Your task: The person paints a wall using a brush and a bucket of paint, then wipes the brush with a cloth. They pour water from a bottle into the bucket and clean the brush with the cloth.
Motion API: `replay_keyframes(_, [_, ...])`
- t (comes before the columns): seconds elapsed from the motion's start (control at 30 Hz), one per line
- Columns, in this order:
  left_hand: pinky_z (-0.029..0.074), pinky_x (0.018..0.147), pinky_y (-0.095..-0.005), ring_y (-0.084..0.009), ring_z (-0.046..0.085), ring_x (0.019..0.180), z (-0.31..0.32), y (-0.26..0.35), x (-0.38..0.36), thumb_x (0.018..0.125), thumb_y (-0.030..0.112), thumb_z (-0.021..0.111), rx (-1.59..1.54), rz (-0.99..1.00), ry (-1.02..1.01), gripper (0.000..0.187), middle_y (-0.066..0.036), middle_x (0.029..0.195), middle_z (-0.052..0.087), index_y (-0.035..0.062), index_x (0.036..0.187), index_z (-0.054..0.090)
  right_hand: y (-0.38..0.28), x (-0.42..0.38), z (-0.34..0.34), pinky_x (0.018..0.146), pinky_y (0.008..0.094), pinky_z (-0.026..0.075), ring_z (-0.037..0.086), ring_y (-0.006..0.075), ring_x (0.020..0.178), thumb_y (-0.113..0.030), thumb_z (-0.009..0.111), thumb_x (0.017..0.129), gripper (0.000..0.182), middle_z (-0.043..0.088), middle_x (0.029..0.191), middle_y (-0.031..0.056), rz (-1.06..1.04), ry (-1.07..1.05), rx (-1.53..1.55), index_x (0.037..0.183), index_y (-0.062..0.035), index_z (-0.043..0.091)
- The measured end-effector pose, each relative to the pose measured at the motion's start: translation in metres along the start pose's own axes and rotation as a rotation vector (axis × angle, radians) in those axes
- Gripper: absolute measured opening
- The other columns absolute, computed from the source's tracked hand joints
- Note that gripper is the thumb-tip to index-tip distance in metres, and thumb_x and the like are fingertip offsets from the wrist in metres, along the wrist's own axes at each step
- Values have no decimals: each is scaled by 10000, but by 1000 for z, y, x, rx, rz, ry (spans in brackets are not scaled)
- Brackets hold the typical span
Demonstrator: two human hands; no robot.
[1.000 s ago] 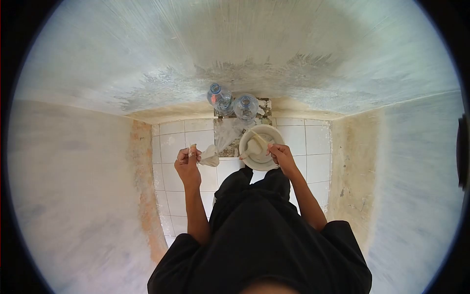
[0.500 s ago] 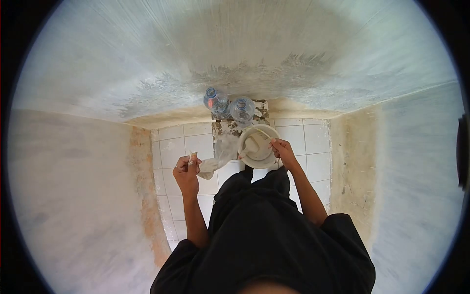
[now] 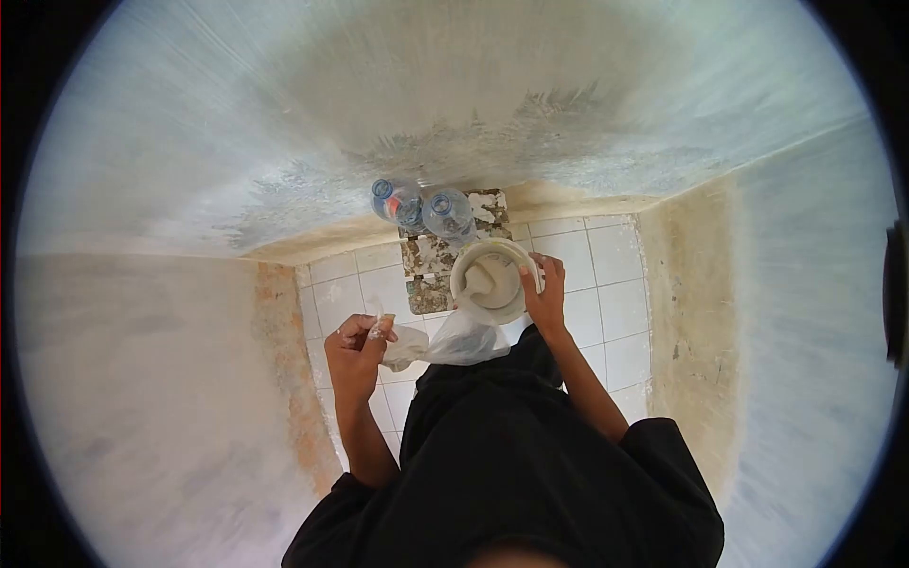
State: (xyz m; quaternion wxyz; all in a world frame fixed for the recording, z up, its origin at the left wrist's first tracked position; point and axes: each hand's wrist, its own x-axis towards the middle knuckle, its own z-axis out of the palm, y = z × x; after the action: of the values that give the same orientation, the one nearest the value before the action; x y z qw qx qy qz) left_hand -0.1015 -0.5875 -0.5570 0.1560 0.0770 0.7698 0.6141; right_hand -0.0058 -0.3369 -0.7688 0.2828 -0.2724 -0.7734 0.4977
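My left hand (image 3: 360, 352) is closed, pinching the gathered end of a clear plastic bag (image 3: 466, 338). Pale material, maybe powder, sits in the part of the bag nearest that hand. The rest of the bag spreads limply to the right, reaching the near side of a whitish bucket (image 3: 490, 244). Inside the bucket is a pale grey paste, with a lighter lump or tool on it that I cannot make out. My right hand (image 3: 546, 295) is closed on the bucket's right rim, its thumb on the inner side. Whitish smears mark the left fingers.
Two clear plastic bottles with blue necks, a left bottle (image 3: 398, 203) and a right bottle (image 3: 447, 214), stand by the far wall (image 3: 426, 76) on a stained, patchy panel (image 3: 431, 257). White floor tiles (image 3: 606, 308) lie around. A left wall (image 3: 170, 379) and right wall (image 3: 805, 312) enclose the narrow space.
The bag has swung down and towards me, away from the patchy panel. My right hand has shifted up and wrapped round the bucket's rim. My left hand has dropped slightly. The view has turned a little.
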Motion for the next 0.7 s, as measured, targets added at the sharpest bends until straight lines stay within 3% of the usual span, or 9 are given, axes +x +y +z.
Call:
replay_keyframes(0.07, [273,435,-203,-23,396,478,9,13,-5,894,56,660,-23,-1,-42,97,-32,652,608,9,814,631,-25,-6,-11,1005,433,366,461,335,1178,-296,643,903,392,528,1247,169,-85,11,41,1179,-34,549])
replay_keyframes(0.17, [320,475,-202,-25,432,524,28,25,-2,891,91,677,33,-69,-151,126,-26,662,624,-9,819,652,-56,-16,-15,1056,444,340,434,337,1244,-336,681,871,533,504,1308,163,-244,-239,332,1268,-36,489])
replay_keyframes(0.23, [296,459,-198,-26,418,505,44,23,2,900,81,661,-77,-86,-208,120,-28,669,614,-19,835,643,-73,-17,-6,1097,451,304,403,341,1294,-379,721,831,670,470,1365,158,-398,-479,506,1339,-49,435])
replay_keyframes(0.33, [262,428,-193,-24,395,486,70,23,3,912,96,657,-238,-150,-309,148,-25,677,600,-12,813,634,-102,-27,-10,1100,445,308,409,345,1302,-406,770,777,746,460,1379,172,-307,-668,459,1350,-59,442])
replay_keyframes(0.43, [276,417,-176,-17,389,496,106,12,5,935,127,632,-345,-259,-416,124,-29,718,585,13,894,610,-86,-36,-10,1091,434,325,409,357,1308,-397,794,750,745,456,1387,181,-238,-705,433,1329,-60,469])
replay_keyframes(0.47, [272,416,-179,-18,394,501,119,8,4,930,143,645,-401,-286,-416,138,-21,710,577,17,882,612,-83,-35,-17,1047,407,378,483,317,1241,-352,802,743,717,520,1321,166,-230,-685,434,1313,-55,486])
replay_keyframes(0.57, [269,415,-179,-16,403,528,162,-10,9,930,179,653,-552,-371,-393,152,5,714,553,42,880,610,-57,-44,-32,979,389,428,557,253,1141,-319,800,748,670,590,1231,128,89,-724,502,1289,-52,510])
replay_keyframes(0.6, [273,416,-173,-13,404,544,173,-26,14,940,184,636,-588,-406,-367,136,16,734,544,58,903,602,-65,-44,-47,902,355,466,601,198,1019,-331,786,763,604,643,1105,91,220,-742,635,1251,-58,557])
replay_keyframes(0.7, [299,426,-163,-13,422,570,192,-75,30,973,183,577,-692,-480,-312,93,29,782,538,90,973,584,-31,-52,-57,877,320,478,609,183,970,-270,744,798,519,656,1079,106,396,-821,456,1214,-8,578])
